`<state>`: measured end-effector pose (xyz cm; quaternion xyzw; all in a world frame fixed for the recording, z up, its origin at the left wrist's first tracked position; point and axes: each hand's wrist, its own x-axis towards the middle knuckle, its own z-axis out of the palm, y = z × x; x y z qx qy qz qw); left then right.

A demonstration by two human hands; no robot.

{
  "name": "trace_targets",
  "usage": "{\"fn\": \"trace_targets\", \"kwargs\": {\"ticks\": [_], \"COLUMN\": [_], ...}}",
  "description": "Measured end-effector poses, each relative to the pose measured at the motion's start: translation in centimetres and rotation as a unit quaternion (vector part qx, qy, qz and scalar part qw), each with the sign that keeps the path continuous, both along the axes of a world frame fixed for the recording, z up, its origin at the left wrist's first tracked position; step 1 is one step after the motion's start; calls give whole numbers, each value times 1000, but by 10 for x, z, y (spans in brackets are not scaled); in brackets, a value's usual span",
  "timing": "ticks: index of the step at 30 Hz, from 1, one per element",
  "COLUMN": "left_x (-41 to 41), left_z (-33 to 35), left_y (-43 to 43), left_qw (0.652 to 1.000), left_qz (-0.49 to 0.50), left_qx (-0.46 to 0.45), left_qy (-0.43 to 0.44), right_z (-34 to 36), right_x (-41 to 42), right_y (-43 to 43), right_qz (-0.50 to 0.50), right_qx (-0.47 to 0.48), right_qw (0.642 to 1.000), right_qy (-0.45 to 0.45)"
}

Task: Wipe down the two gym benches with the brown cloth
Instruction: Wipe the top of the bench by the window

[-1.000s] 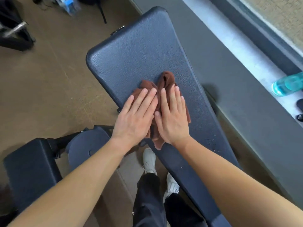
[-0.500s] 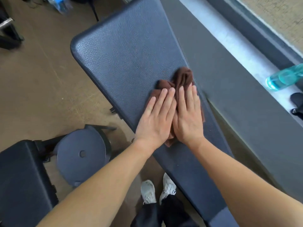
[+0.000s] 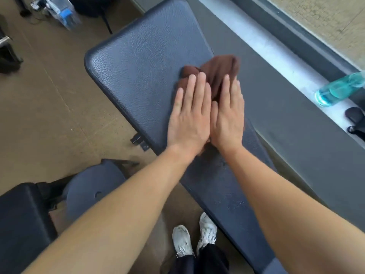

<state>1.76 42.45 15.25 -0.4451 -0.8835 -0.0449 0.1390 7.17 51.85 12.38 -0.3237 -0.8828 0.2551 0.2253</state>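
Note:
A dark blue padded gym bench (image 3: 142,72) runs from top centre down to the lower right. The crumpled brown cloth (image 3: 219,68) lies at the pad's right edge, partly overhanging it. My left hand (image 3: 189,115) and my right hand (image 3: 227,115) press flat on the cloth side by side, fingers straight and together. Most of the cloth is hidden under my palms. Small wet specks show on the pad below my wrists. A second dark bench pad (image 3: 21,220) sits at the lower left, with a round grey-blue pad (image 3: 92,190) beside it.
A grey ledge and pale window sill (image 3: 266,48) run along the right, holding a teal bottle (image 3: 339,89) and a black object (image 3: 355,117). My white shoes (image 3: 193,240) stand on the brown floor. A clear box (image 3: 63,12) and dark gear lie at the top left.
Both hands have slid the cloth from the middle of the pad across to its right edge and a little farther up, staying flat and side by side on it.

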Motion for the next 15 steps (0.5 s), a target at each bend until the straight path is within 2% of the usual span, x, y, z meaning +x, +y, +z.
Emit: {"fn": "trace_targets", "kwargs": {"ticks": [2, 4, 8, 11, 15], "left_x": [26, 39, 9, -54, -107], "left_z": [-15, -21, -6, 33, 68], "left_y": [-21, -49, -89, -83, -44], "left_qw": [998, 992, 983, 984, 998], "left_qz": [-60, -116, -162, -148, -57], "left_qx": [-19, -46, -91, -92, -32], "left_qy": [-8, -19, -2, 33, 27], "right_z": [-18, -30, -14, 18, 59], "right_x": [35, 62, 45, -16, -91], "right_y": [-20, -41, -67, -59, -21], "right_qz": [-3, 39, 81, 92, 73], "right_qx": [2, 18, 1, 15, 48], "right_qw": [999, 997, 995, 995, 996], "right_qy": [-35, -59, -56, -24, 7]}}
